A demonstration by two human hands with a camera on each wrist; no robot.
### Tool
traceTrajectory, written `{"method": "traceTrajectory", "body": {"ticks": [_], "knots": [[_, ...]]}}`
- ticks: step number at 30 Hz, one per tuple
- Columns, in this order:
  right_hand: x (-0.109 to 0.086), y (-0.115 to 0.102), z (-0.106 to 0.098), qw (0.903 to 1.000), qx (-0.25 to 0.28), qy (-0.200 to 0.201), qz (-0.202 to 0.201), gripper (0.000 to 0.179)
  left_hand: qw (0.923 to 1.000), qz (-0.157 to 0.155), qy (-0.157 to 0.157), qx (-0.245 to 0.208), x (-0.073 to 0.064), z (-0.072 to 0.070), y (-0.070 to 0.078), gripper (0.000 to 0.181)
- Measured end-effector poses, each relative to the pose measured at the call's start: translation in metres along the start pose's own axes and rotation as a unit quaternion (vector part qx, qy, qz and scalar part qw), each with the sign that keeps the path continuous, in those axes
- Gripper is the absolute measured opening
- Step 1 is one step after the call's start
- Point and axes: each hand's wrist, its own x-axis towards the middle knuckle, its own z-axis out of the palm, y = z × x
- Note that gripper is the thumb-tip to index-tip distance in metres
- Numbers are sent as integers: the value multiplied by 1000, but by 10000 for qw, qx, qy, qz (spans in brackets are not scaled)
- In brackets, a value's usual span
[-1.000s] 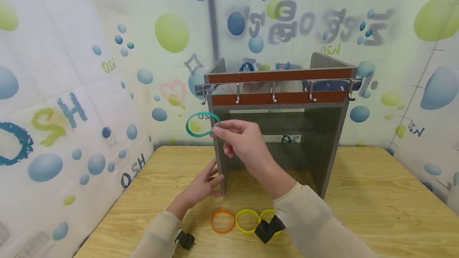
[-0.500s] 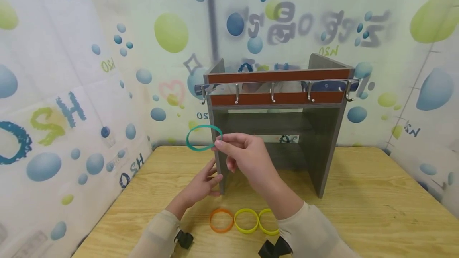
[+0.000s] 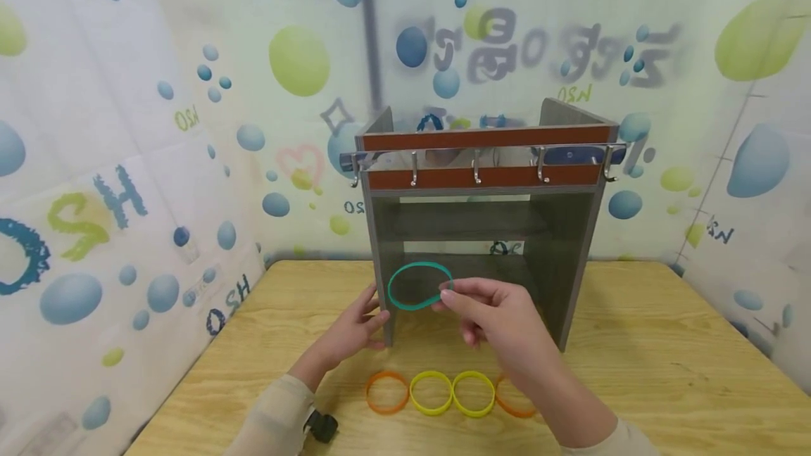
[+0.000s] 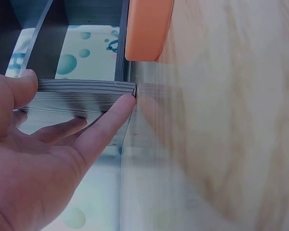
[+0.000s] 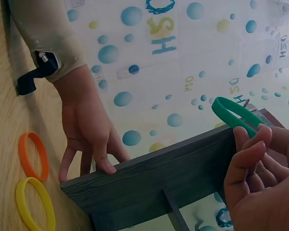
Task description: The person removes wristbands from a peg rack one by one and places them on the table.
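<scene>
My right hand (image 3: 500, 319) pinches a teal-green rubber wristband (image 3: 420, 264) by its right side, between thumb and fingertips. The band hangs in the air before the lower opening of a grey wooden shelf unit (image 3: 465, 215). In the right wrist view the green wristband (image 5: 225, 115) shows as a thin loop above the fingertips. My left hand (image 3: 348, 329) touches the unit's left side panel low down, its fingers extended; in the left wrist view one fingertip of the left hand (image 4: 43, 159) meets the panel's bottom edge near the tabletop.
A metal rail with several hooks (image 3: 477, 167) runs across the unit's red-brown front. Before it on the wooden table (image 3: 665, 357) lie an orange wristband (image 3: 388, 412), two yellow wristbands (image 3: 432, 413) and another orange wristband (image 3: 516, 414), partly behind my right arm. Patterned curtains surround the table.
My right hand has carried the green wristband down and to the right, from beside the unit's left edge to before its opening. The left hand has stayed at the side panel.
</scene>
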Motion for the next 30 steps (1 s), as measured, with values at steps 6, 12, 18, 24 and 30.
{"method": "traceTrajectory", "body": {"ticks": [6, 12, 18, 24, 30], "knots": [[-9, 16, -21, 9993, 90, 265, 257, 30, 10000, 38, -39, 14, 0, 0, 1, 76], [-15, 36, -38, 9972, 381, 379, 511, 28, 10000, 15, -91, 35, 1, -1, 1, 77], [-19, 48, -50, 9971, 411, 300, 559, 25, 9999, -63, -129, -11, 0, -2, 1, 77], [-22, 59, -70, 9963, 375, 390, 674, 16, 9997, -125, -193, -58, 0, -3, 1, 77], [-25, 72, -95, 9938, 453, 568, 842, 17, 9997, -113, -205, -10, -1, -3, 1, 77]]}}
